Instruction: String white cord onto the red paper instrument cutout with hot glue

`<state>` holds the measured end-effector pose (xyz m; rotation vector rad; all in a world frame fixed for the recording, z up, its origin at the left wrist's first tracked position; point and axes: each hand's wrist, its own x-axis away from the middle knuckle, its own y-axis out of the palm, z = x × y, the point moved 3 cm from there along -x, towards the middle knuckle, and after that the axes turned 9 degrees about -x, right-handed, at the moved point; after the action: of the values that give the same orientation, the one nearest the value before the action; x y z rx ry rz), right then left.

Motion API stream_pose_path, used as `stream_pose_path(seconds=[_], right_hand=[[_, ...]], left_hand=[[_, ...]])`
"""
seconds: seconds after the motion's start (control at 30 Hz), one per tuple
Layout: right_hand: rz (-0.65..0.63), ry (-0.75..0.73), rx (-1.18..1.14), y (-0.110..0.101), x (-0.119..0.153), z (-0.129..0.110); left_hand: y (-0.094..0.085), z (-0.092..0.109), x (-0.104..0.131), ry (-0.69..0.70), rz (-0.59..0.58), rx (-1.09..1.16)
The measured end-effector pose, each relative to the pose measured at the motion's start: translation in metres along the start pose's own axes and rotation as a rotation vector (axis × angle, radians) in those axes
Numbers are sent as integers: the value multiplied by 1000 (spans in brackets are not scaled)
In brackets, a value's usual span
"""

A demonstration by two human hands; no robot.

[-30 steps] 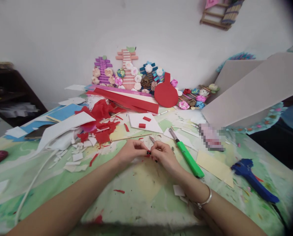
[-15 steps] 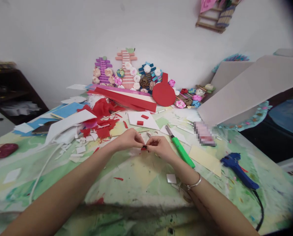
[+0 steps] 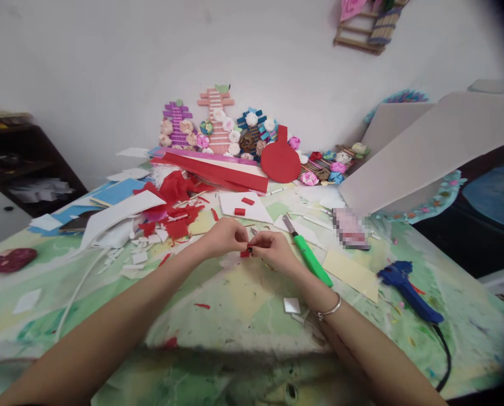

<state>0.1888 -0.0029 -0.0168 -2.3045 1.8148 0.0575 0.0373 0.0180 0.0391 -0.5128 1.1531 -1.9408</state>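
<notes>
My left hand and my right hand meet over the middle of the table, fingertips pinched together on a small red piece. Whether it is paper or foam I cannot tell, since the fingers cover part of it. Just beyond, two small red blocks lie on a white board. Part of a pair of scissors seems to show beneath my right hand. To the right of that hand lies a green-handled utility knife.
Red and white scraps are heaped at left. A blue glue gun with a black cord lies at right, near a cream card and a phone. Behind stand a red paddle-shaped piece and a large grey board.
My fingertips have shifted slightly on the small red piece, and a little more red shows between them. The whole view has moved a bit; the table things lie as before.
</notes>
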Motion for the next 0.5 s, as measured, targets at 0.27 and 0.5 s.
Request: stream_pose_path(seconds=[0.27, 0.5], right_hand=[[8, -50, 27, 3, 2, -3], [35, -71, 50, 5, 1, -5]], left_hand=[[9, 6, 18, 70, 218, -113], [19, 1, 23, 139, 266, -3]])
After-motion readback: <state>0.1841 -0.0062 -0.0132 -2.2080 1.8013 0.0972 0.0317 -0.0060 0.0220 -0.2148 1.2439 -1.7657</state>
